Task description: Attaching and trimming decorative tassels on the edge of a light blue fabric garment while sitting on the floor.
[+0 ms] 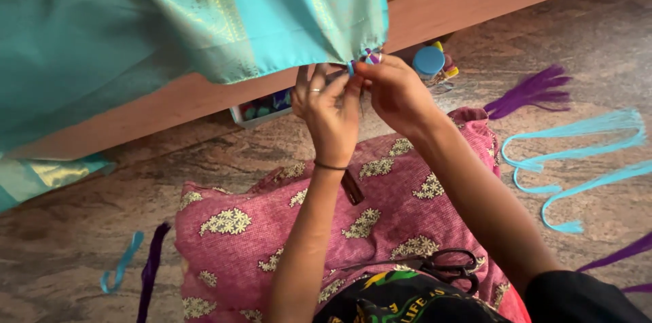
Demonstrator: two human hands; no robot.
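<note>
Turquoise silk cloth point(136, 17) with gold woven patterns hangs down from the top left of the head view, and I work at its lower corner. My left hand point(331, 114), a ring on one finger and a dark band at the wrist, pinches the cloth's hem with narrow fingers. My right hand point(394, 92) meets it there, fingertips closed on small blue and purple threads point(370, 58) at the edge. Below my arms lies a pink cushion point(272, 235) with cream motifs, black scissors point(451, 265) resting near its lower right corner. On the stone floor point(81, 228), light blue thread bundles point(577, 153) curl toward the right edge, with a purple tassel point(536, 88) above them. A blue-lidded jar point(428, 61) sits under the wooden ledge point(475, 4).
</note>
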